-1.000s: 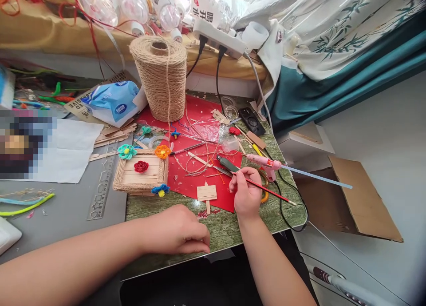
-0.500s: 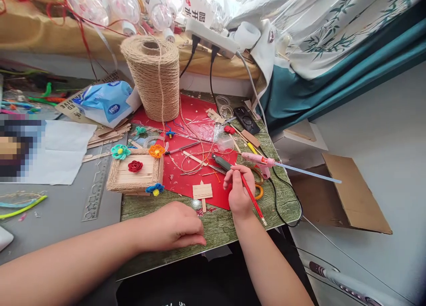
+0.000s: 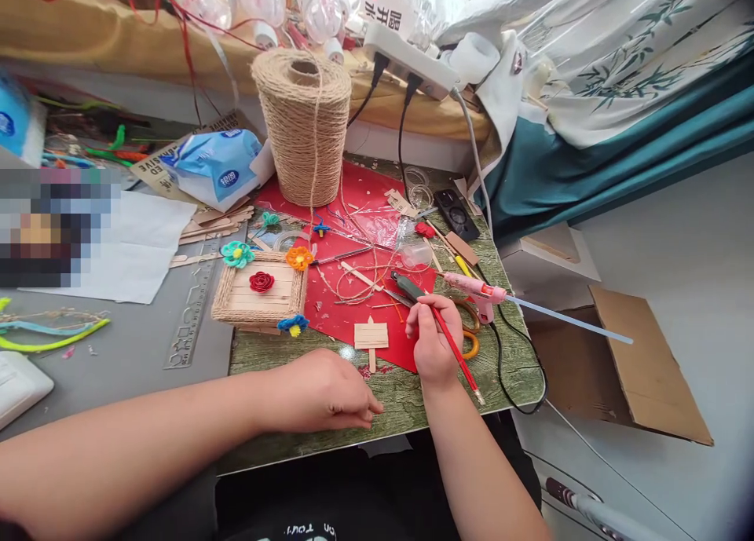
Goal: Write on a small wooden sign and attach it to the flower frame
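Observation:
My right hand (image 3: 433, 341) is closed round a red pencil (image 3: 456, 352) whose back end points down toward the table's front edge. It hovers over the red sheet (image 3: 353, 290), just right of a small stick sign (image 3: 371, 337). My left hand (image 3: 327, 392) rests on the green wood-grain board (image 3: 400, 392) near the front edge, its fingers curled and pinched together on the surface; whether anything is under them I cannot make out. A twine-wrapped stick frame (image 3: 259, 294) with small coloured flowers lies to the left.
A big spool of jute twine (image 3: 305, 125) stands at the back. A pink glue gun (image 3: 477, 294) with a long glue stick lies right of my hand. Scissors, a phone (image 3: 455, 213), a tissue pack (image 3: 215, 168), a ruler (image 3: 188, 313) and a power strip (image 3: 412, 66) surround the work.
The pencil swung from lying sideways to the right into a steeper diagonal in my right hand. My left hand stayed on the board; the view shifted slightly.

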Demonstrator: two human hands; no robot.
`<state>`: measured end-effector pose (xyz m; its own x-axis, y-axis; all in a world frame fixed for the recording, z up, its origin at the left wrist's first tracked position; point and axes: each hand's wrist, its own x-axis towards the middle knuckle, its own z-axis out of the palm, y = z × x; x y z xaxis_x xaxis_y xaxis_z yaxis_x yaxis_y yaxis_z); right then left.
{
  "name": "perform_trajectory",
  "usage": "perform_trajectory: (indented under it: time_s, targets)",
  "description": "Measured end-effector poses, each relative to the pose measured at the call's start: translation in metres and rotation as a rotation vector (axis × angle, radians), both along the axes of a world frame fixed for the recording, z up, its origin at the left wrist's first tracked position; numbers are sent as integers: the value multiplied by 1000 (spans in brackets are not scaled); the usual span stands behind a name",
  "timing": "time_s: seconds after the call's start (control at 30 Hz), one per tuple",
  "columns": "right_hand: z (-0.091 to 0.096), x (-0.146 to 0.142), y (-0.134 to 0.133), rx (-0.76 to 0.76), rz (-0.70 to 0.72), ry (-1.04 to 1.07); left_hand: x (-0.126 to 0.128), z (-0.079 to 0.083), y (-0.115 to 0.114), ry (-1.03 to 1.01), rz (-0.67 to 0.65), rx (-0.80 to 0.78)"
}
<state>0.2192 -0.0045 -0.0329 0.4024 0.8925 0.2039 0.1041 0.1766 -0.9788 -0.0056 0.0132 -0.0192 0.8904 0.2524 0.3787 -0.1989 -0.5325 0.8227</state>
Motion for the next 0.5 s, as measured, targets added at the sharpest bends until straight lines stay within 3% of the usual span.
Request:
perform_trajectory:
  time_s: [0.2, 0.37, 0.5]
  targets:
    - [-2, 0, 1, -15, 25, 3, 1, 17, -4, -28, -154, 3]
    - [-1, -1, 1, -28, 29, -4, 0, 21, -1, 9, -83, 91]
    - [-1, 0, 1, -34, 29, -8, -3, 17, -2, 52, -96, 39]
